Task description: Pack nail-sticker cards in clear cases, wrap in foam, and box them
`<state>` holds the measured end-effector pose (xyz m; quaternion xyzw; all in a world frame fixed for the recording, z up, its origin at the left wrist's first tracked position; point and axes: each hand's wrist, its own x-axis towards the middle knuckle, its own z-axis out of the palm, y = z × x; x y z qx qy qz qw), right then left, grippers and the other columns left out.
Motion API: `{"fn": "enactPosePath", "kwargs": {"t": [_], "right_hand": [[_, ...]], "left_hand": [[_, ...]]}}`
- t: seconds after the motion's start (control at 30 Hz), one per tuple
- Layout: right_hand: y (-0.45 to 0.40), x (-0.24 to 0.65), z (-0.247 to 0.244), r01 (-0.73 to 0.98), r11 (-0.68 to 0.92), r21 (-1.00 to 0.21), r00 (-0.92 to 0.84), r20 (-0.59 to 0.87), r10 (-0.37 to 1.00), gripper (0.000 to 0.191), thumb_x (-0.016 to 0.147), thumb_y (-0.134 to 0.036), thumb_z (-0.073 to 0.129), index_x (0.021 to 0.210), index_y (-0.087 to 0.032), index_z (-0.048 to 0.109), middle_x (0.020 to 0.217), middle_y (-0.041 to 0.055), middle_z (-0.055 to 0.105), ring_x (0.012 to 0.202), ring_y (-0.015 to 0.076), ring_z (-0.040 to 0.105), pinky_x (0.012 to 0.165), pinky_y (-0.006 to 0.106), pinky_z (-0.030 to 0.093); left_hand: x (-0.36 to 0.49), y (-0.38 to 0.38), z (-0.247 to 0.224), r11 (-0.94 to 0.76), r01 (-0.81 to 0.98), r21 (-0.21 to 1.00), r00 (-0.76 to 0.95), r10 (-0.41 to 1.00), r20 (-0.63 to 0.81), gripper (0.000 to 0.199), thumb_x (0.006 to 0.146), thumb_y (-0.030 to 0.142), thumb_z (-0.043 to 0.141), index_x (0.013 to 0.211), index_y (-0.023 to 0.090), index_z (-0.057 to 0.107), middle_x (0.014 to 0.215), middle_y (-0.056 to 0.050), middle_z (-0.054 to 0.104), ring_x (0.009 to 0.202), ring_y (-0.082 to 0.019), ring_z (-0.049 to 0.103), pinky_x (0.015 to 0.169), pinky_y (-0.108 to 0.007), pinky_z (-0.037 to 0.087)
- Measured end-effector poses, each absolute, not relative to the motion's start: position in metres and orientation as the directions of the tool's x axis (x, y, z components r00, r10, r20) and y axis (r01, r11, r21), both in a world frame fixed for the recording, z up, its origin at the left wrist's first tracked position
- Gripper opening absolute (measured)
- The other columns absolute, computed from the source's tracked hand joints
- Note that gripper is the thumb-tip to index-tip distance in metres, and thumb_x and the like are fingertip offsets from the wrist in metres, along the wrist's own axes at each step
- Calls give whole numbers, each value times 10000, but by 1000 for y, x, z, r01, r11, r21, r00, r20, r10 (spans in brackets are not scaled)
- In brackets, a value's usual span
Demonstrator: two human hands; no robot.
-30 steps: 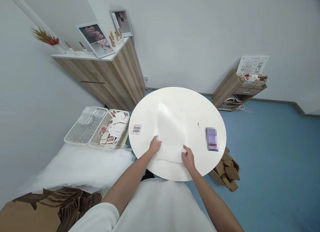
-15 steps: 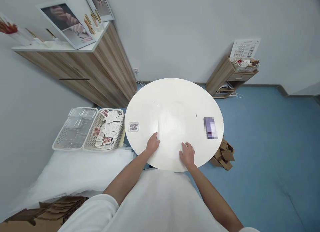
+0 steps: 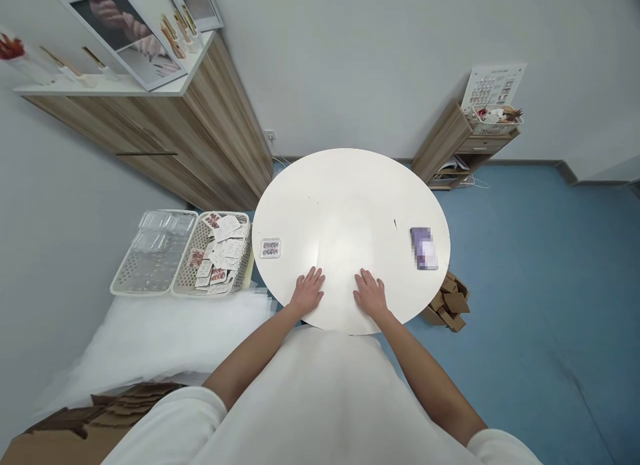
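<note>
- A person in a white short-sleeved top stood at a round white table (image 3: 350, 178), both bare hands set down near its close edge.
- The left hand (image 3: 307, 293) lay palm down and open, its fingers slightly spread and pointing away from the body, with nothing in its grasp.
- The right hand (image 3: 371, 293) mirrored it on the other side, palm down and open, also holding nothing.
- A thin translucent sheet (image 3: 339, 261) lay flat on the tabletop between the hands, its edges too faint to trace in full; whether the fingertips touched it could not be told.
- Toward the table's left edge sat a small clear case (image 3: 271, 248) with two rows of dark, rounded pieces, well apart from the left hand.
- Near the right edge rested a purple rectangular item (image 3: 421, 239), partly obscured by pixelation.
- Left of the table, two white perforated baskets stood side by side: one held clear plastic boxes (image 3: 155, 240), the other a loose heap of printed cards (image 3: 230, 251).
- Below the baskets spread a pile of translucent white sheets (image 3: 190, 338), with folded brown cardboard (image 3: 55, 448) at the lower left corner.
- Brown cardboard pieces (image 3: 453, 301) were gathered on the blue floor (image 3: 540, 285) at right.
- Behind, a wood-grain cabinet (image 3: 215, 138) carried two framed photos, the larger (image 3: 125, 38) showing hands.
</note>
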<state>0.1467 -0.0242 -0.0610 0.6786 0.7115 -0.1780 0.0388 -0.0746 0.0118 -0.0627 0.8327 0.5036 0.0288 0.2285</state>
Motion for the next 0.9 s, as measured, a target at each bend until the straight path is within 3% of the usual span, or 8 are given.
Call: {"fn": "enactPosePath", "kwargs": {"t": [0.9], "right_hand": [[-33, 159, -55, 977, -39, -212, -29, -310, 950, 467, 809, -235, 371, 1272, -179, 355, 1437, 100, 231, 1317, 241, 198, 1001, 443, 192]], "left_hand": [[-58, 1, -60, -317, 795, 517, 470, 861, -194, 471, 751, 217, 495, 1218, 257, 455, 1398, -75, 321, 1318, -282, 180, 1034, -468, 144]]}}
